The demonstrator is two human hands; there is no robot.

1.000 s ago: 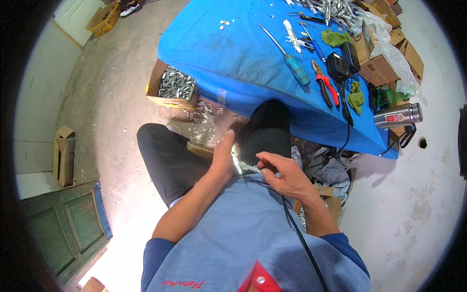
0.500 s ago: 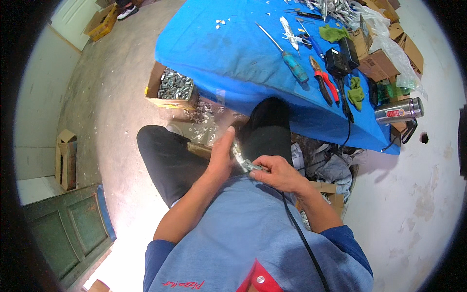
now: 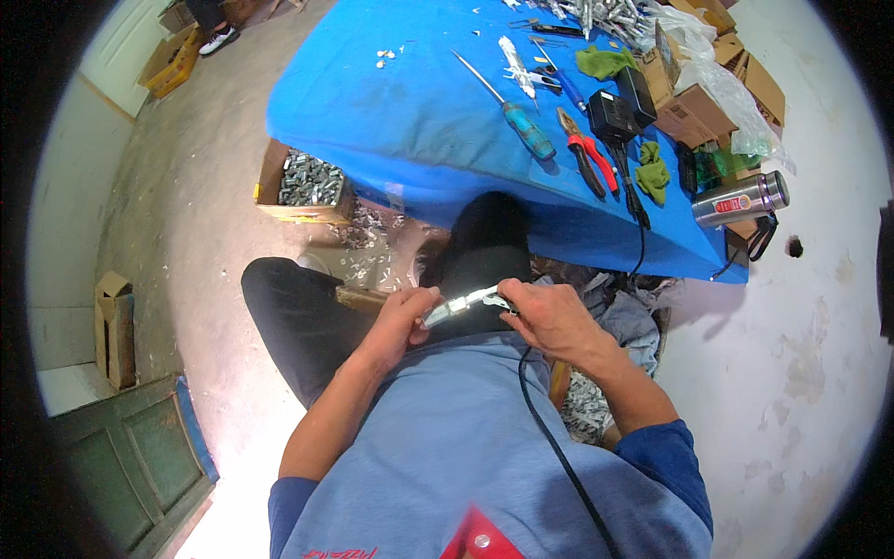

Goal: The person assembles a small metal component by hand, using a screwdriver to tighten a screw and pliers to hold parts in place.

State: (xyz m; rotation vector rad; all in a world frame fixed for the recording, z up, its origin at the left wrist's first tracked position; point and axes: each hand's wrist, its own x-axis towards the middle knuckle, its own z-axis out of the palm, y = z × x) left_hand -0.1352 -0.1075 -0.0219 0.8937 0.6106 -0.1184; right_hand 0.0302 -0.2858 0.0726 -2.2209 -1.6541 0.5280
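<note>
In front of my waist, a long, slim silvery-white part (image 3: 463, 303) spans the gap between my two hands, its right end a little farther from me than its left. Thumb and fingers of my left hand (image 3: 396, 326) pinch the left end. My right hand (image 3: 561, 320) is closed round the other end, where a small greyish piece shows under the fingers. Its exact kind is too small and shiny to make out. A black cord (image 3: 549, 419) runs down over my shirt from near my right hand.
On the blue-covered table (image 3: 400, 112) lie a screwdriver (image 3: 526, 130), red-handled pliers (image 3: 589, 154), a black power adapter (image 3: 612, 116), green cloths (image 3: 603, 62) and a steel flask (image 3: 742, 199). A box of metal parts (image 3: 312, 182) stands on the floor at the left, beside scattered pieces (image 3: 377, 244).
My left hand has lowered from a raised, stretched pose to a pinch on the part's left end. The part has swung from steep to nearly level, and my right hand has shifted slightly right.
</note>
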